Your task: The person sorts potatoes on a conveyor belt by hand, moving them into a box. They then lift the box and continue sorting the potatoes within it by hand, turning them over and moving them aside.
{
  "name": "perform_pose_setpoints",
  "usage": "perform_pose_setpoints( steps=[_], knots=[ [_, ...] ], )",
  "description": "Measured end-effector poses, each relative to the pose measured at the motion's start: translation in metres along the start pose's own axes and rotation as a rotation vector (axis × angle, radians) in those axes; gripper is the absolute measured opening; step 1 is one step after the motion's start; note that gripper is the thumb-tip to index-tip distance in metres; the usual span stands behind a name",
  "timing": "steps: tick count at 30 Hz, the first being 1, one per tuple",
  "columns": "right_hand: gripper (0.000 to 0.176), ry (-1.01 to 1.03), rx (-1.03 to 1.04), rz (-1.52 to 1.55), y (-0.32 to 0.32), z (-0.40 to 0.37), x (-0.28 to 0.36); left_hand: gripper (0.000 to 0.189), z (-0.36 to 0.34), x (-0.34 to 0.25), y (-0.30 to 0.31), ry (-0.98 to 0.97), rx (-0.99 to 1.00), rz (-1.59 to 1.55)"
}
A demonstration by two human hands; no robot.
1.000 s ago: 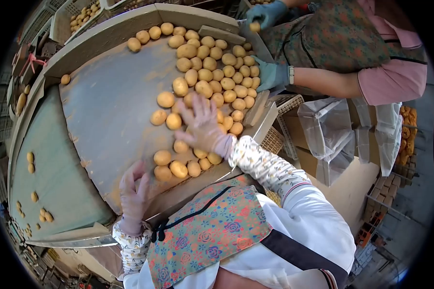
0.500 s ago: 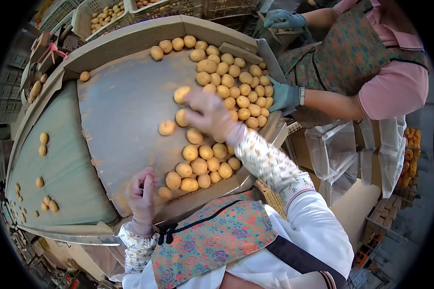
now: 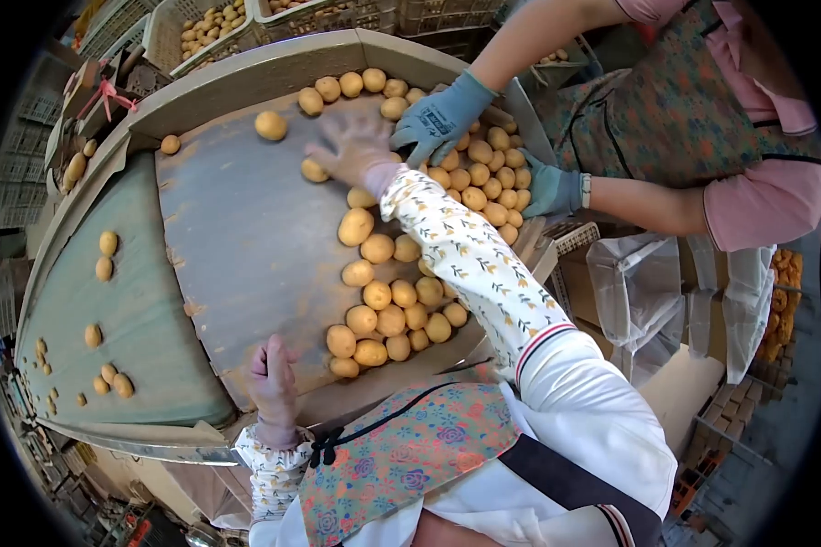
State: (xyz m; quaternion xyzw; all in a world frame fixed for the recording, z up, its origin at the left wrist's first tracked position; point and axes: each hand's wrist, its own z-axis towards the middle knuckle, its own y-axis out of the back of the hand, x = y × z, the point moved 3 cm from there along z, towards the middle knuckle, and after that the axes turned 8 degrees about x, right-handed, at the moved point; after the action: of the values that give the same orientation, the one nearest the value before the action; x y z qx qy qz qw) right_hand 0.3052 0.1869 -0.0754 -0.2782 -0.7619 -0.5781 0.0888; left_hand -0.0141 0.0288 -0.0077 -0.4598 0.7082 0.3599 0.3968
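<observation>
My right hand [image 3: 351,150], in a thin pale glove and blurred by motion, spreads its fingers over the middle of the grey sorting surface [image 3: 246,219]. One potato [image 3: 315,170] lies by its fingers and another potato [image 3: 362,198] is below its wrist. A loose potato [image 3: 271,126] sits further left, apart from the hand. Near the front edge, my left hand [image 3: 272,378] is curled closed above the surface, with no object showing in it. Several potatoes [image 3: 389,320] are gathered to its right, below my right forearm.
Across the right corner, a co-worker's blue-gloved hands [image 3: 442,118] touch a crowd of potatoes [image 3: 479,175]. A green belt [image 3: 119,301] with scattered potatoes joins the surface at left. Raised wooden sides [image 3: 246,77] border it. Crates [image 3: 205,41] of potatoes stand behind.
My right hand has moved up and left, its fingers spreading. A loose potato now lies further up and left. The co-worker's upper hand has come down onto the potatoes. My left hand stays curled.
</observation>
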Motion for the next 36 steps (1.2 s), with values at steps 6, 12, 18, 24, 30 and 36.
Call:
perform_pose_setpoints(
  steps=[6,12,18,24,30,36],
  knots=[
    [0.072,0.860,-0.122,0.121,-0.077,-0.156,0.076,0.035,0.002,-0.004,-0.003,0.030,0.001,-0.039],
    [0.073,0.659,-0.023,0.154,-0.042,-0.231,0.007,0.027,0.000,-0.001,-0.010,0.128,0.287,0.203],
    [0.077,0.466,-0.029,0.137,-0.042,-0.274,-0.030,0.020,-0.012,0.013,-0.034,-0.180,0.740,0.710],
    [0.080,0.257,-0.096,-0.001,-0.047,-0.279,-0.035,0.039,0.002,0.007,-0.019,-0.126,0.378,0.317],
    [0.070,0.177,-0.237,-0.002,-0.026,-0.233,-0.056,0.033,-0.002,-0.007,-0.013,-0.134,0.217,0.182],
    [0.051,0.060,-0.180,0.070,-0.012,-0.136,-0.015,0.032,-0.006,-0.007,-0.010,-0.044,0.177,0.073]
  ],
)
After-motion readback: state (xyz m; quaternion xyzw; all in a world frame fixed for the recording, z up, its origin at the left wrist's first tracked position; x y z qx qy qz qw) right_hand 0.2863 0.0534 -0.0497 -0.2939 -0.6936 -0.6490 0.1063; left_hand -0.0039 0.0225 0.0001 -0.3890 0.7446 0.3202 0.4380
